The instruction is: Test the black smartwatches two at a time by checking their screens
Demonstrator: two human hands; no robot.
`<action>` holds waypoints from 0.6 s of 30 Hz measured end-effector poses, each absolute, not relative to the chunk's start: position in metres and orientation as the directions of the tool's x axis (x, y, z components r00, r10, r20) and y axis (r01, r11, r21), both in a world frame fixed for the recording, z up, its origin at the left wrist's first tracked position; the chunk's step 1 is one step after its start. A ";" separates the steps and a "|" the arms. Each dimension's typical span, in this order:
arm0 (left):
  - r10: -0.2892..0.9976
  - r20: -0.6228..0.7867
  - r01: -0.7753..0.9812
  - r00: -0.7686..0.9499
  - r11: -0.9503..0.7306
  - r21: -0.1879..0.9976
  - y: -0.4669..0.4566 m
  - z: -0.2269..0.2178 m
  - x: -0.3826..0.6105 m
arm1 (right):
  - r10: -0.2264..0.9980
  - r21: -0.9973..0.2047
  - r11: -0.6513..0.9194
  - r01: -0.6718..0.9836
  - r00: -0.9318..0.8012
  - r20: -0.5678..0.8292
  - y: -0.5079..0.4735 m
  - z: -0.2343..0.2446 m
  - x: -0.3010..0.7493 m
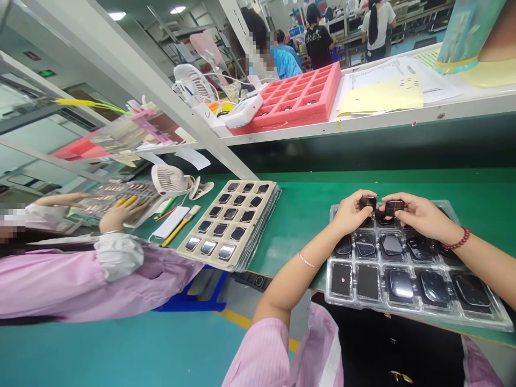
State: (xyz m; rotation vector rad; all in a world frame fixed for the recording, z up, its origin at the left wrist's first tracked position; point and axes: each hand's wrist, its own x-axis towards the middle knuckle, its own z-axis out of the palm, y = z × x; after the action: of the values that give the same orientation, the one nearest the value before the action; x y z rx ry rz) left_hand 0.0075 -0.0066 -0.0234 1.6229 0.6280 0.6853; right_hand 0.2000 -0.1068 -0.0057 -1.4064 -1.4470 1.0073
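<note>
My left hand pinches a small square black device at the far side of a clear plastic blister tray. My right hand grips a matching black device, and the two pieces sit close together without touching. Both hands rest just above the tray. Its pockets hold several black rounded-square devices, some with glossy faces. My hands hide the tray's far pockets.
To the left, a co-worker's hand in a pink sleeve rests on a stack of trays. Between us lie a beige tray of dark squares, a yellow brush and a white fan. A red foam tray and papers sit on the shelf above.
</note>
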 end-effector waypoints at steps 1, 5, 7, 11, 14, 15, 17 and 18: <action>0.726 0.102 0.028 0.681 -0.165 0.986 -0.007 -0.023 0.007 | 0.999 -0.949 0.050 0.311 0.006 0.054 -0.107 -0.006 0.200; 0.712 0.128 0.024 0.690 -0.199 0.980 -0.008 -0.022 0.005 | 0.996 -0.948 0.074 0.310 0.017 0.084 -0.107 -0.005 0.200; 0.710 0.111 0.017 0.695 -0.171 0.985 -0.007 -0.022 0.005 | 0.998 -0.950 0.055 0.306 0.012 0.062 -0.107 -0.005 0.200; 0.721 0.129 0.001 0.681 -0.177 0.984 -0.006 -0.024 0.007 | 0.998 -0.951 0.054 0.305 0.006 0.058 -0.107 -0.006 0.200; 0.718 0.188 -0.004 0.671 -0.249 0.968 -0.006 -0.025 0.007 | 0.995 -0.933 0.078 0.352 0.028 0.094 -0.107 -0.009 0.201; 0.713 0.189 0.007 0.676 -0.262 0.965 -0.006 -0.025 0.007 | 0.993 -0.923 0.092 0.373 0.035 0.113 -0.107 -0.010 0.202; 0.705 0.172 0.041 0.688 -0.275 0.961 -0.006 -0.025 0.006 | 0.987 -0.905 0.123 0.408 0.043 0.154 -0.108 -0.012 0.202; 0.703 0.164 0.056 0.692 -0.278 0.959 -0.006 -0.025 0.006 | 0.984 -0.897 0.136 0.421 0.046 0.171 -0.108 -0.013 0.202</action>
State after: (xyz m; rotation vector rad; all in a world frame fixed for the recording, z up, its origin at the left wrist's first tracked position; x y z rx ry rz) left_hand 0.0060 -0.0063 -0.0245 1.7609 0.6068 0.7066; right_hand 0.2021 -0.1078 -0.0129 -1.4255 -1.5200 0.7958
